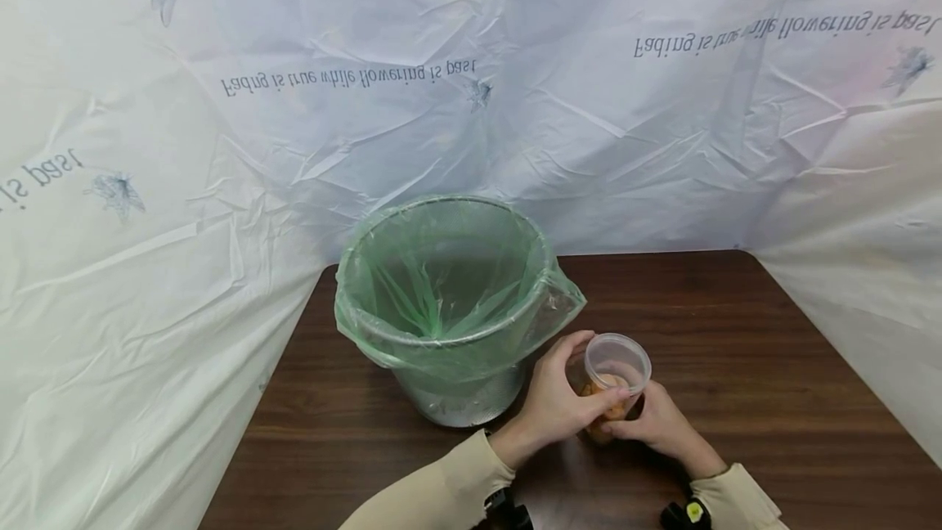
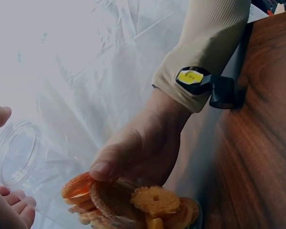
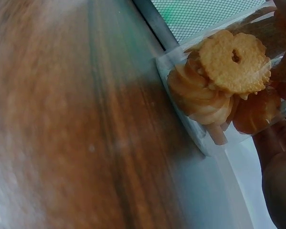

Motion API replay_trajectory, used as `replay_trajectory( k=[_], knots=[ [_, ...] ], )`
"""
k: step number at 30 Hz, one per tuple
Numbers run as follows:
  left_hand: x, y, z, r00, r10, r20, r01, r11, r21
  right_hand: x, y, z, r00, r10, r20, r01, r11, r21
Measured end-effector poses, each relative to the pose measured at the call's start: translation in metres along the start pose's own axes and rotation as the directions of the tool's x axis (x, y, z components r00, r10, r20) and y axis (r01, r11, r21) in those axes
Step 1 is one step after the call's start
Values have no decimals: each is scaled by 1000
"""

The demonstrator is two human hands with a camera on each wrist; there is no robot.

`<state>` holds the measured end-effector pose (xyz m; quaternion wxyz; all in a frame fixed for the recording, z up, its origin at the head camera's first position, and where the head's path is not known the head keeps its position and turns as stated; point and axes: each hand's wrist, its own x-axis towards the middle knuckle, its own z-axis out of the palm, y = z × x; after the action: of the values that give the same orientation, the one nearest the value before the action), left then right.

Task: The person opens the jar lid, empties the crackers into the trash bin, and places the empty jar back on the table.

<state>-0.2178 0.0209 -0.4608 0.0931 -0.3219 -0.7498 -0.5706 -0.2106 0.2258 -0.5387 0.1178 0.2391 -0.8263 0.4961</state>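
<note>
A clear plastic jar (image 1: 621, 362) of golden-brown cookies is between both hands, to the right of a lined bin. My left hand (image 1: 558, 399) grips its upper left side, the thumb across the front, near the round rim. My right hand (image 1: 657, 424) holds the lower right side. In the left wrist view the right hand (image 2: 140, 143) has its thumb against the jar over the cookies (image 2: 156, 200); a clear round rim (image 2: 16, 152) shows beside the left fingers. The right wrist view shows the cookies (image 3: 235, 62) through the jar wall. I cannot tell whether a lid is on.
A metal mesh bin (image 1: 471, 401) with a green plastic liner (image 1: 471, 362) folded over its rim stands on the dark wooden table (image 1: 736, 334). White printed sheeting (image 1: 412, 137) hangs behind and along both sides.
</note>
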Motion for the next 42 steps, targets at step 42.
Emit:
replay_trajectory(
  k=[42],
  knots=[
    [30,-18,-17,930,168,326,-43,932,-359,-1,3,-1,1000,-14,0,14,1000,-4]
  ],
)
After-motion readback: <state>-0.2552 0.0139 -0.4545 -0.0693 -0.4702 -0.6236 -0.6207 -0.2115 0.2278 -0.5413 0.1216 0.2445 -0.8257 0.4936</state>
